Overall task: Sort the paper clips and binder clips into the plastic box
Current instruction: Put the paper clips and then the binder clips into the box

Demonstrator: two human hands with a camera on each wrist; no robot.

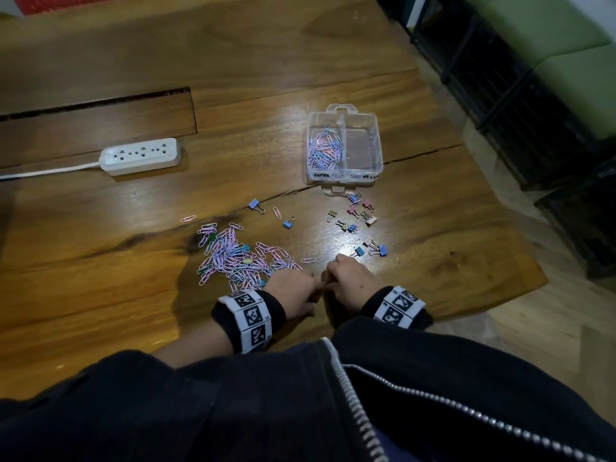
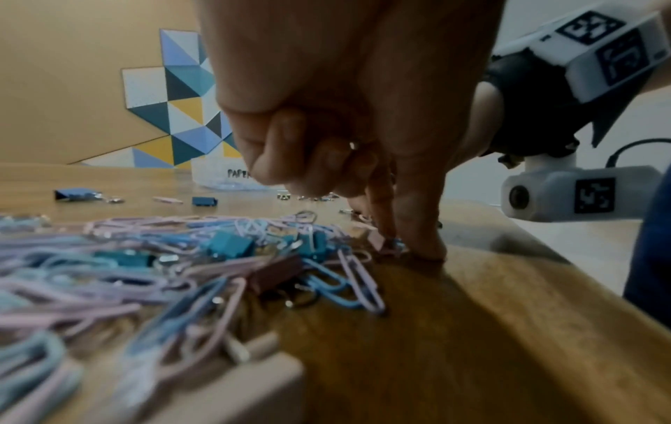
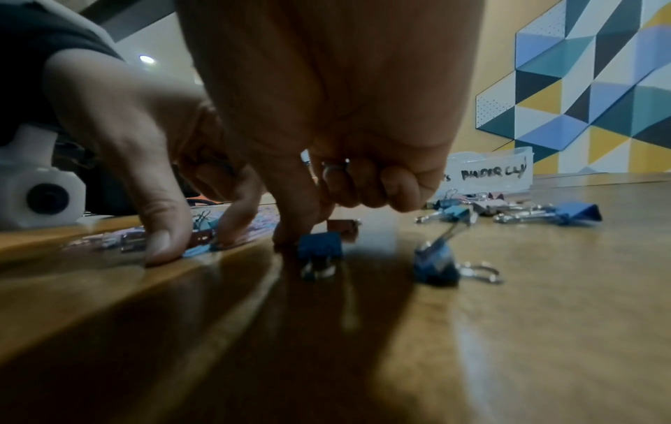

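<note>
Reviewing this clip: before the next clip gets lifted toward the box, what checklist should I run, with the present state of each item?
1. Plastic box open and within view: ok.
2. Its left compartment holds paper clips only: ok, as far as the head view shows.
3. Right compartment, labelled for binder clips, free to receive: ok, it looks empty.
4. Right hand has a clip: cannot tell; its fingertips touch a blue binder clip on the table, with no clear pinch.
5. Left hand has a clip: cannot tell; its fingertips press at the edge of the paper clip pile.
6. Pile already free of binder clips: not ok; teal ones lie among it.
</note>
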